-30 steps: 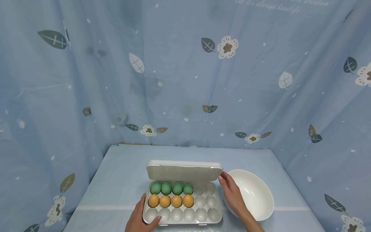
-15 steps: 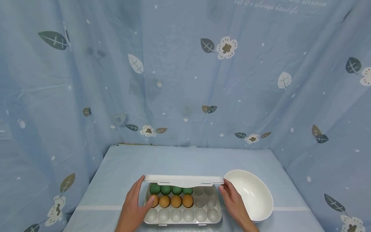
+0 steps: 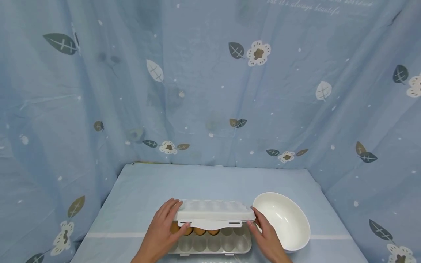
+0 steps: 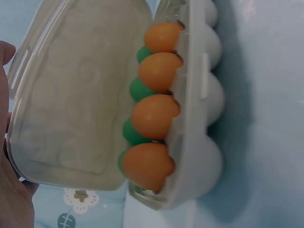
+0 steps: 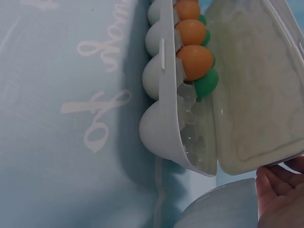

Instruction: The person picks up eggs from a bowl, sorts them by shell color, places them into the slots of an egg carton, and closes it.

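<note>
A white egg carton [image 3: 245,246] lies on the table with its hinged lid [image 3: 215,211] partly lowered over it. My left hand [image 3: 161,232] holds the lid's left end, fingers over the top and thumb at the front edge. At the right end, my right hand [image 3: 265,233] grips the lid's corner. Under the lid, a row of orange eggs [image 4: 154,116] shows in the left wrist view, with green eggs [image 4: 134,132] behind them. The head view shows bare cups in the front row; the lid hides the green eggs there.
A white bowl [image 3: 287,221] stands close to the carton's right side, just beyond my right hand. Pale blue cloth covers the table [image 3: 184,179]. A blue patterned curtain [image 3: 204,91] hangs behind and at both sides.
The lid has swung forward and down, covering the green eggs and part of the orange ones. My left hand has moved from the carton's base up to the lid; my right hand has followed the lid.
</note>
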Tool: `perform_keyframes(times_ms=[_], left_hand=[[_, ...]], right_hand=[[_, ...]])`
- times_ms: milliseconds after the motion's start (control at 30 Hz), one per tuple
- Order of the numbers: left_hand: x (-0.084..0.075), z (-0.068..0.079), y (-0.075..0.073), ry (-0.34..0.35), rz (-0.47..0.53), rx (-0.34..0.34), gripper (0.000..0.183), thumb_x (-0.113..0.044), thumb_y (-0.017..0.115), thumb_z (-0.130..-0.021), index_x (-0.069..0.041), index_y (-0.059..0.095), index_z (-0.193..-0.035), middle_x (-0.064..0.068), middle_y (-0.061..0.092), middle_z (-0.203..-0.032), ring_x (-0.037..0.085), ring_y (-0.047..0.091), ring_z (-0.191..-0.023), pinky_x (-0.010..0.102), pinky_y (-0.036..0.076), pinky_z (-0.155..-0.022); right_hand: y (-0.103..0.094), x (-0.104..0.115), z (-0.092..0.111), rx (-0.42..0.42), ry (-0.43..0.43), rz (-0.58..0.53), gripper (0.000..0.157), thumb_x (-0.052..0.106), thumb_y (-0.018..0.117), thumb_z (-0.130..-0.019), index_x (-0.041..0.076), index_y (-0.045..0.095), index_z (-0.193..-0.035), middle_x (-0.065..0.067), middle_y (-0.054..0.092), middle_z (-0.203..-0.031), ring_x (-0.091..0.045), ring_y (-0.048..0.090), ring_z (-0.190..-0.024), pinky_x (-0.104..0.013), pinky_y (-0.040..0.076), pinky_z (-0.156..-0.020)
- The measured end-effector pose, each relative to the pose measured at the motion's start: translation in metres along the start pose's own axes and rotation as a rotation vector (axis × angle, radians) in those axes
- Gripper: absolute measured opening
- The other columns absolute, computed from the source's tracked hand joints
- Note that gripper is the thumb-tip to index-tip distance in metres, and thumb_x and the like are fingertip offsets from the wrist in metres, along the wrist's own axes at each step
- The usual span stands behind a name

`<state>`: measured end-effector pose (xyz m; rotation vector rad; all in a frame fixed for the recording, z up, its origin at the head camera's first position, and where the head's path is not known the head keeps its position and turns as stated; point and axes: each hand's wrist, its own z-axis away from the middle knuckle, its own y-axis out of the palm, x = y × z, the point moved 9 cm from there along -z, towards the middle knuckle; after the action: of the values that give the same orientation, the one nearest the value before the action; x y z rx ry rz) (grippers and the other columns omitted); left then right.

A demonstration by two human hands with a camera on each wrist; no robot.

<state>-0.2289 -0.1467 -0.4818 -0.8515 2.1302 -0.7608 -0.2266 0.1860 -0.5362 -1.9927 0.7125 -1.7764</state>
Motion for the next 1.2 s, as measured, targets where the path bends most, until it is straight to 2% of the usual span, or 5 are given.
perform_keyframes(times_ms=[267,500,800,1067,1200], left_hand=[[-0.004,0.014,0.005,0.091,0.004,-0.059,0.055,-0.034,0.088,-0.082,-0.011,0.067,-0.128,0.009,0.065,-0.129,0.024,0.06,-0.121,0.05,0.054,-0.094],[-0.003,0.024,0.011,0.163,-0.016,-0.091,0.048,-0.038,0.085,-0.085,-0.012,0.07,-0.122,0.009,0.066,-0.125,0.029,0.06,-0.122,0.051,0.053,-0.095],[0.008,0.044,0.031,0.207,-0.081,-0.069,0.061,-0.061,0.083,-0.079,-0.02,0.07,-0.123,0.002,0.066,-0.128,0.026,0.058,-0.126,0.049,0.051,-0.096],[0.012,0.062,0.047,0.217,-0.131,-0.079,0.076,-0.065,0.085,-0.072,-0.019,0.067,-0.129,0.005,0.065,-0.131,0.028,0.055,-0.127,0.026,0.019,-0.114],[0.012,0.066,0.054,0.218,-0.168,-0.068,0.079,-0.062,0.089,-0.068,-0.018,0.067,-0.13,0.006,0.066,-0.132,0.028,0.058,-0.126,0.018,0.006,-0.124]], right_hand=[[-0.001,0.012,0.01,-0.043,-0.114,0.149,0.067,0.049,0.068,-0.098,0.012,0.049,-0.151,-0.01,0.055,-0.15,-0.03,0.059,-0.132,-0.045,0.054,-0.102],[0.002,0.023,0.022,-0.085,-0.326,0.29,0.055,0.034,0.08,-0.092,0.016,0.061,-0.14,-0.009,0.059,-0.146,-0.032,0.06,-0.131,-0.051,0.055,-0.1],[0.016,0.018,0.03,0.002,-0.37,0.395,0.05,0.039,0.082,-0.088,0.023,0.066,-0.133,0.001,0.061,-0.142,-0.029,0.061,-0.128,-0.044,0.058,-0.096],[0.035,0.009,0.036,0.153,-0.362,0.496,0.058,0.051,0.071,-0.095,0.017,0.059,-0.14,-0.003,0.054,-0.148,-0.034,0.055,-0.136,-0.049,0.053,-0.103],[0.052,0.005,0.039,0.165,-0.419,0.576,0.064,0.06,0.061,-0.098,0.016,0.056,-0.146,-0.002,0.051,-0.154,-0.03,0.051,-0.141,-0.035,0.041,-0.117]])
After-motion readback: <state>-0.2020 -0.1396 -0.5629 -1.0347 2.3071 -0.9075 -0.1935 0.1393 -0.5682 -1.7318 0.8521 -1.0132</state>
